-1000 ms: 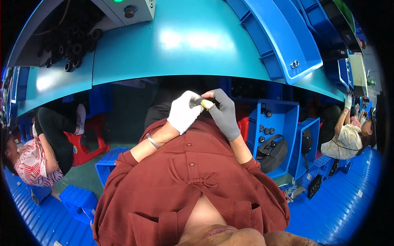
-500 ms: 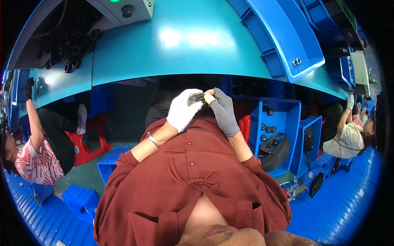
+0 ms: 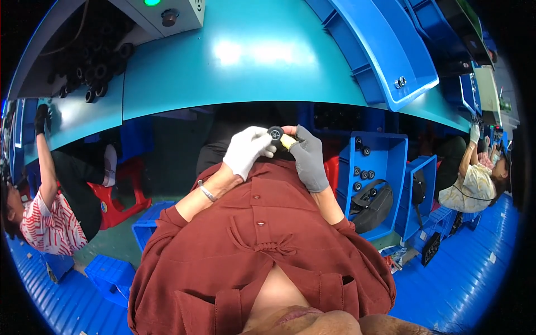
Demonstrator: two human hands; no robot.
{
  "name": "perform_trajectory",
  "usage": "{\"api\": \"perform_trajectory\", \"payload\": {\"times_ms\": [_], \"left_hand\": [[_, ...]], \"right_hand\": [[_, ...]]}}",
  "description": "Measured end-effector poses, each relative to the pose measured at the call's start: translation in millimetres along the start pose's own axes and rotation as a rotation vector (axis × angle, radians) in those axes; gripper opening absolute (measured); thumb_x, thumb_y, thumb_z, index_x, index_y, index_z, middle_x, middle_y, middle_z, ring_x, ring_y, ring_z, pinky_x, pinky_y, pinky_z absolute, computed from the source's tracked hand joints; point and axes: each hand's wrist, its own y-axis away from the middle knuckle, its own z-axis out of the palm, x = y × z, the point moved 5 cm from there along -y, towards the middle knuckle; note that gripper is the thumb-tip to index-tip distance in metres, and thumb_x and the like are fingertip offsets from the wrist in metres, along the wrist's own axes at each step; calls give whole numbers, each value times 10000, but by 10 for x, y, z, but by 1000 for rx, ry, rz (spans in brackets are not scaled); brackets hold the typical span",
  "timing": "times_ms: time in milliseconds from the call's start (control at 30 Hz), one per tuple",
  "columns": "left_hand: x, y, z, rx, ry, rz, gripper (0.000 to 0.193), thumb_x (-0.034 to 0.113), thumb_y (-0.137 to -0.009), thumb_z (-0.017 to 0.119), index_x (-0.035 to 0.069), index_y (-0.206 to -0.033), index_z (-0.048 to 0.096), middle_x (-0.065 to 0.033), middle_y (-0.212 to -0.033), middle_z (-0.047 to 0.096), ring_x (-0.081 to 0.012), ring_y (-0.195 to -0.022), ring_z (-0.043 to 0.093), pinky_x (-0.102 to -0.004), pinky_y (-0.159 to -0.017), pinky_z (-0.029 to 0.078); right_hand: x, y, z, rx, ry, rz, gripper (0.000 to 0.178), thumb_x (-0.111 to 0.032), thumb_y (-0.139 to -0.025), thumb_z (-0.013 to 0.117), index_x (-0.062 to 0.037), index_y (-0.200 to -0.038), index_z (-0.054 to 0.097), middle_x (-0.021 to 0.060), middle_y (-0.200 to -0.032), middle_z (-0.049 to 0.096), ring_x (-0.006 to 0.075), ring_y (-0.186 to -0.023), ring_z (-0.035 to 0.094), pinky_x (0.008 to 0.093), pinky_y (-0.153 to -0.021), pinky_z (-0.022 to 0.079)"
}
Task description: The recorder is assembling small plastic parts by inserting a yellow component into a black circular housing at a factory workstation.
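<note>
A small black wheel (image 3: 275, 134) with a spoked hub is held between both my hands, its round face turned up. My left hand (image 3: 246, 151), in a white glove, closes thumb and fingers on its left side. My right hand (image 3: 307, 159), in a grey glove with yellowish and bare fingertips, pinches its right side. Both hands are over my lap, just in front of the bench's near edge. Beside my right arm stands a blue bin (image 3: 391, 162) with several similar black wheels (image 3: 364, 174) and a dark bag (image 3: 373, 207) in it.
The teal bench (image 3: 240, 78) spans the front. A large blue tray (image 3: 399, 56) holding a few small shiny parts (image 3: 400, 82) lies on its right. Black wheels (image 3: 100, 71) are heaped at the far left under a grey machine (image 3: 167, 17). Co-workers sit on both sides, near a red stool (image 3: 125, 190).
The wheel has turned in my fingers, so its round hub face now shows. My hands have shifted only slightly.
</note>
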Motion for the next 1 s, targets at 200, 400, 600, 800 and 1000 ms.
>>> {"api": "perform_trajectory", "payload": {"times_ms": [200, 400, 600, 800, 1000], "left_hand": [[239, -4, 74, 13, -255, 119, 277, 118, -980, 653, -59, -1192, 633, -124, -1030, 698, -154, -844, 686, -282, -722, 586], [122, -2, 79, 75, -25, 81, 199, 68, -956, 680, -55, -1108, 645, -126, -982, 702, -170, -845, 705, -288, -756, 610], [139, 13, 88, 121, -151, 181, 206, 115, -929, 734, -58, -1013, 662, -127, -899, 726, -155, -747, 713, -265, -683, 587], [142, 14, 83, 131, -231, 164, 203, 116, -927, 735, -54, -1017, 669, -117, -893, 732, -140, -748, 711, -256, -682, 578], [144, -3, 96, 57, -193, 157, 192, 112, -929, 725, -47, -1028, 686, -102, -899, 725, -125, -750, 676, -253, -693, 545]], "right_hand": [[-129, -29, 16, -45, 124, 4, 299, 11, -889, 526, 49, -1145, 675, 10, -996, 676, 50, -914, 587, 212, -812, 471], [-64, 20, 75, 26, 18, -10, 299, 23, -898, 519, 52, -1146, 683, 16, -996, 673, 51, -916, 579, 215, -811, 469], [-25, 61, 85, 64, 30, -10, 253, -1, -942, 577, 49, -1159, 697, -12, -966, 644, 46, -870, 552, 197, -767, 438], [56, 87, 69, 89, 96, -37, 256, 27, -932, 571, 56, -1154, 694, -15, -959, 643, 42, -873, 551, 194, -761, 439], [-13, 89, 62, 100, -32, -20, 212, -3, -959, 607, 51, -1149, 683, -2, -986, 664, 52, -904, 584, 202, -795, 472]]}}
